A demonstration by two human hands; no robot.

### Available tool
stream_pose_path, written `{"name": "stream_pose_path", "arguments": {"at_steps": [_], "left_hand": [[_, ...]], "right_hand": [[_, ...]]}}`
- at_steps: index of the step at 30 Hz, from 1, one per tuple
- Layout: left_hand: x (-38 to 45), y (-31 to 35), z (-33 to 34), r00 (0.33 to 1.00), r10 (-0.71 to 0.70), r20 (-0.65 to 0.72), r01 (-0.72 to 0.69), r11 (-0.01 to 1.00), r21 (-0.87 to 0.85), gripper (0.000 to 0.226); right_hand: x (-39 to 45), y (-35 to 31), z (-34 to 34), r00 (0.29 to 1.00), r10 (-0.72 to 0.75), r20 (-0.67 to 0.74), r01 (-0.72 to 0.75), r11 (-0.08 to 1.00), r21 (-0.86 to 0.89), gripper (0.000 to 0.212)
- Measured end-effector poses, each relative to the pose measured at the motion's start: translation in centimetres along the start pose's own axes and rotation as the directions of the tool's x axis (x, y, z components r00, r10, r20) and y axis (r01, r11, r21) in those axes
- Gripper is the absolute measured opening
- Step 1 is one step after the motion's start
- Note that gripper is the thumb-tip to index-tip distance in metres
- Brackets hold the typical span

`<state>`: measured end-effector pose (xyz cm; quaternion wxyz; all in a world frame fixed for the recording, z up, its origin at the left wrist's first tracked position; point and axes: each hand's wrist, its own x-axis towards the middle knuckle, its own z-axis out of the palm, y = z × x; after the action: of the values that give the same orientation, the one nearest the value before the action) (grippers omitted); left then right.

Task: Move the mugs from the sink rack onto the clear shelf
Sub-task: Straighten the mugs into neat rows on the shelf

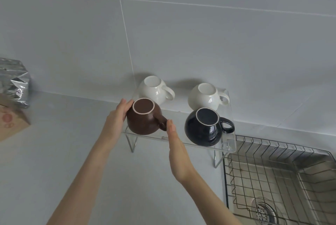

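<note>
A clear shelf (179, 140) stands on the counter against the tiled wall. Upside down on it sit two white mugs (153, 90) (205, 97) at the back and a dark blue mug (203, 130) at the front right. A brown mug (143, 121) rests upside down at the front left. My left hand (118, 117) lies flat against the brown mug's left side. My right hand (175, 144) has its fingertips at the mug's handle on the right, fingers straight. Together the hands clasp the mug from both sides.
A wire sink rack (272, 173) lies over the steel sink (309, 179) at the lower right, with no mugs visible in it. A silver foil bag (14, 82) and a brown paper bag (11, 121) stand at the left edge of the grey counter (63, 152).
</note>
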<state>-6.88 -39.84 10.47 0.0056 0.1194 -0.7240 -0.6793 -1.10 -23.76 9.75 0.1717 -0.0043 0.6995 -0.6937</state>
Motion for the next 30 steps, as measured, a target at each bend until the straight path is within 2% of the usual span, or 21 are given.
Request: {"name": "stream_pose_path", "arguments": {"at_steps": [2, 4, 5, 11, 16, 19, 21, 24, 27, 30], "left_hand": [[-0.5, -0.2, -0.2, 1.0, -0.004, -0.024, 0.004, 1.0, 0.001, 0.049], [-1.0, -0.3, -0.1, 0.999, 0.002, -0.037, -0.002, 1.0, -0.003, 0.046], [-1.3, -0.4, -0.1, 0.999, 0.01, -0.041, -0.011, 1.0, -0.008, 0.042], [-2.3, -0.5, 0.5, 0.998, 0.018, -0.058, -0.02, 0.999, -0.025, 0.025], [-2.1, -1.0, 0.6, 0.997, 0.03, -0.072, -0.033, 0.999, -0.043, 0.026], [-2.2, -0.7, 0.4, 0.998, 0.023, -0.055, -0.025, 0.999, -0.033, 0.022], [-1.4, -0.4, -0.3, 0.998, 0.025, -0.056, -0.025, 1.0, -0.002, 0.034], [1.3, 1.4, -1.4, 0.995, 0.001, -0.105, 0.004, 0.999, 0.053, 0.054], [4.6, 3.8, -1.0, 1.0, 0.0, -0.004, 0.0, 0.997, 0.077, 0.056], [7.1, 4.6, 0.4, 0.996, -0.048, 0.078, 0.041, 0.996, 0.082, 0.058]], "right_hand": [[0.2, -0.4, -0.2, 1.0, -0.024, 0.018, 0.024, 1.0, 0.021, 0.058], [0.4, -0.8, -0.3, 0.999, -0.035, 0.022, 0.034, 0.999, 0.039, 0.028], [0.6, -0.7, -0.4, 0.999, -0.033, 0.015, 0.032, 0.998, 0.052, 0.022], [1.6, -0.8, -1.0, 0.998, -0.066, 0.024, 0.065, 0.997, 0.029, 0.036], [1.8, -0.3, -1.0, 0.997, -0.075, 0.003, 0.075, 0.997, 0.022, 0.027], [2.0, -0.1, -1.3, 0.998, -0.065, 0.011, 0.065, 0.998, -0.008, 0.041], [2.2, -0.7, -1.8, 0.998, -0.062, -0.003, 0.062, 0.997, -0.04, 0.035], [3.3, -2.3, -2.7, 0.995, -0.064, -0.081, 0.065, 0.998, 0.012, 0.033], [5.1, -3.8, -2.7, 0.99, -0.067, -0.121, 0.07, 0.997, 0.02, 0.042], [6.7, -4.2, -2.3, 0.994, -0.003, -0.107, 0.006, 0.999, 0.033, 0.046]]}}
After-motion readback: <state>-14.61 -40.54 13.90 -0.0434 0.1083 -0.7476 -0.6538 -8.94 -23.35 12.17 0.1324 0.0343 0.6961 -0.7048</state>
